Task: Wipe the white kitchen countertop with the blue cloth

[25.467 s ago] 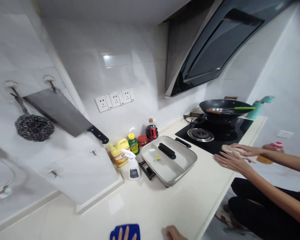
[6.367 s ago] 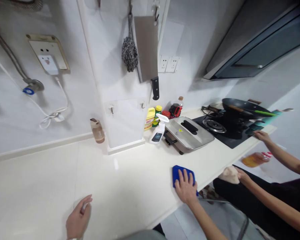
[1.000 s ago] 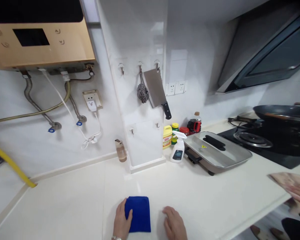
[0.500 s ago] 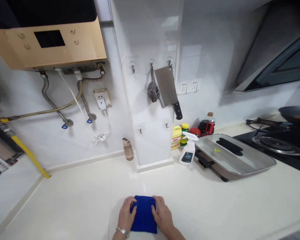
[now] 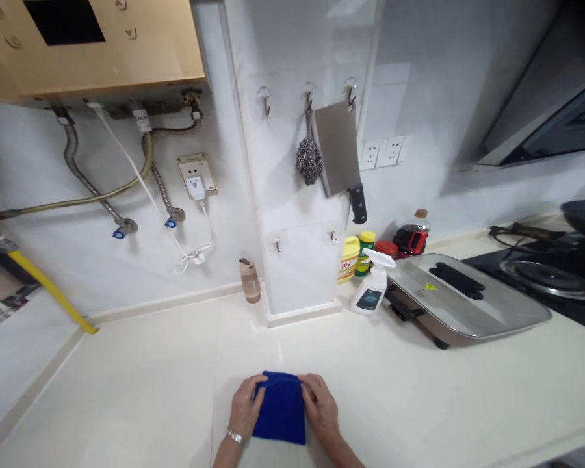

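A folded blue cloth (image 5: 280,409) lies flat on the cream countertop (image 5: 141,383) near its front edge. My left hand (image 5: 244,409) rests on the cloth's left edge, fingers curled over its far left corner. On the other side, my right hand (image 5: 320,407) lies along the right edge with its fingertips on the far right corner. Both hands grip the cloth between them.
A white spray bottle (image 5: 373,291), yellow bottle (image 5: 349,259) and jars stand by the wall pillar. A lidded electric pan (image 5: 461,299) and a black hob (image 5: 548,279) lie to the right. A small brown bottle (image 5: 250,281) stands at the back. Cleaver (image 5: 341,156) and scourer hang above.
My right hand has come onto the cloth's right edge, so both hands now hold it. The view has shifted left, and the other person's hands have left the frame.
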